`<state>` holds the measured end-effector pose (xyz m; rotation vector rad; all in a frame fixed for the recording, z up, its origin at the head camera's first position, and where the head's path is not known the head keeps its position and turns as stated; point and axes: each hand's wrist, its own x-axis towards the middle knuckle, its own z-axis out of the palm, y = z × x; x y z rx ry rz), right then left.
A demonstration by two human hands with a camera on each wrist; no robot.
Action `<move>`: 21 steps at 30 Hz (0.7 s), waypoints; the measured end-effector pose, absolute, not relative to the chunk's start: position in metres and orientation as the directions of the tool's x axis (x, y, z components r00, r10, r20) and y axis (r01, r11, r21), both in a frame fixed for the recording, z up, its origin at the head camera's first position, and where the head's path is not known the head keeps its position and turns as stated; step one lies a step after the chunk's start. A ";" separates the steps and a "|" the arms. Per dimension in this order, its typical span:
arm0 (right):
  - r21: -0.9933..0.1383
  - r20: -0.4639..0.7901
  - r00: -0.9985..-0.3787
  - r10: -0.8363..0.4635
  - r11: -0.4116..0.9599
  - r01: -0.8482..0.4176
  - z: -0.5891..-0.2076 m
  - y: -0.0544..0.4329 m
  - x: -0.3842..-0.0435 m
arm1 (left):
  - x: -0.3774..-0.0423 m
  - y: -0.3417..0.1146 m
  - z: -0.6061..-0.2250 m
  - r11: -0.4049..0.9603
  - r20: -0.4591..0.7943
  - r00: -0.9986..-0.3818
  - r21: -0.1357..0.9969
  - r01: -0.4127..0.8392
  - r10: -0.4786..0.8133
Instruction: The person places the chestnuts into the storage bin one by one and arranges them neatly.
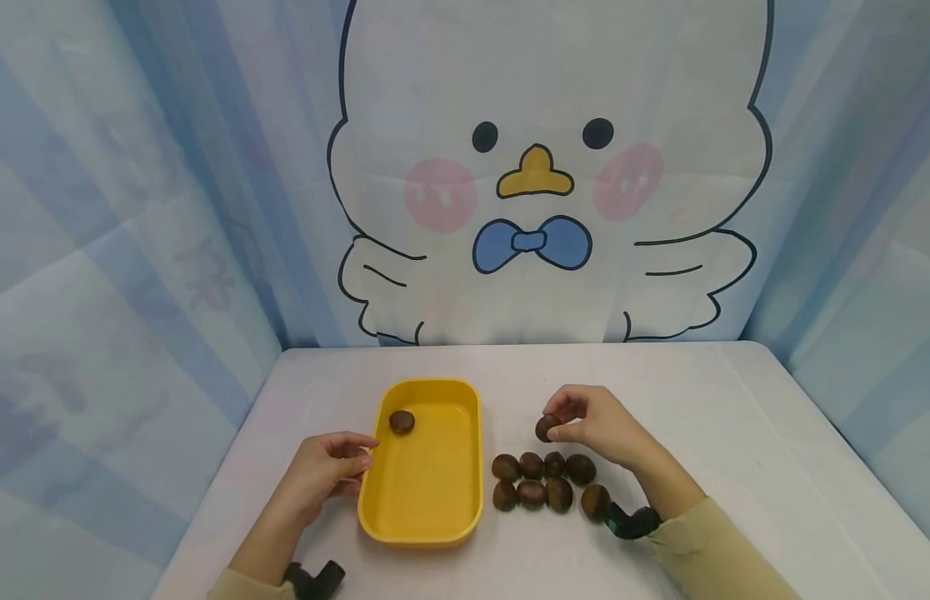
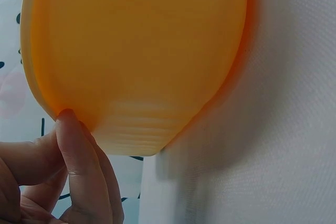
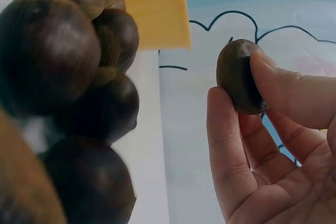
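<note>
My right hand (image 1: pixel 600 423) pinches a brown chestnut (image 1: pixel 547 428) between thumb and fingertips, above the rows of loose chestnuts. In the right wrist view the held chestnut (image 3: pixel 239 77) shows a dark glossy side beside the thumb. My left hand (image 1: pixel 326 471) grips the left rim of a yellow tray (image 1: pixel 420 537) with thumb and fingertips. The left wrist view shows those fingertips (image 2: pixel 68 124) right at the tray's edge. One chestnut (image 1: pixel 402 422) lies inside the tray, near its far left corner.
Several chestnuts (image 1: pixel 531 494) lie in two rough rows on the white table (image 1: pixel 697 400), right of the tray. A black wrist device (image 1: pixel 632 522) on the right arm overlaps the nearest right chestnut. A curtain with a cartoon bird (image 1: pixel 540 308) hangs behind the table.
</note>
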<state>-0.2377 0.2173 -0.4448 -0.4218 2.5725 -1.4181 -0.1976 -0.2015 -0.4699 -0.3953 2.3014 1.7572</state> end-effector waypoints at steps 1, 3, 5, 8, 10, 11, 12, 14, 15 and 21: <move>-0.847 -0.020 -0.945 -0.325 0.508 -0.157 -0.444 0.214 -0.239 | -0.198 -0.201 -0.470 0.250 -0.331 -0.940 0.906 -0.341 -0.080; -0.847 -0.029 -0.946 -0.321 0.510 -0.147 -0.443 0.208 -0.241 | -0.198 -0.201 -0.470 0.250 -0.330 -0.940 0.907 -0.340 -0.080; -0.845 -0.033 -0.947 -0.321 0.515 -0.145 -0.442 0.203 -0.242 | -0.198 -0.201 -0.471 0.250 -0.330 -0.940 0.907 -0.340 -0.080; -0.846 -0.029 -0.943 -0.331 0.511 -0.153 -0.441 0.195 -0.245 | -0.198 -0.201 -0.470 0.251 -0.330 -0.941 0.906 -0.340 -0.080; -0.849 -0.027 -0.939 -0.342 0.504 -0.159 -0.441 0.190 -0.247 | -0.197 -0.201 -0.470 0.250 -0.330 -0.941 0.907 -0.340 -0.080; -0.851 -0.023 -0.937 -0.348 0.499 -0.165 -0.441 0.188 -0.247 | -0.197 -0.201 -0.470 0.249 -0.330 -0.941 0.907 -0.339 -0.080; -0.855 -0.022 -0.935 -0.353 0.492 -0.165 -0.440 0.185 -0.248 | -0.197 -0.201 -0.469 0.248 -0.330 -0.941 0.907 -0.339 -0.078; -0.862 -0.021 -0.932 -0.362 0.479 -0.167 -0.440 0.180 -0.250 | -0.197 -0.201 -0.469 0.245 -0.329 -0.941 0.909 -0.337 -0.075; -0.864 -0.022 -0.930 -0.366 0.475 -0.167 -0.440 0.178 -0.250 | -0.197 -0.201 -0.469 0.244 -0.328 -0.942 0.910 -0.335 -0.073; -0.871 -0.044 -0.923 -0.382 0.467 -0.151 -0.441 0.165 -0.255 | -0.197 -0.201 -0.469 0.241 -0.324 -0.944 0.913 -0.330 -0.067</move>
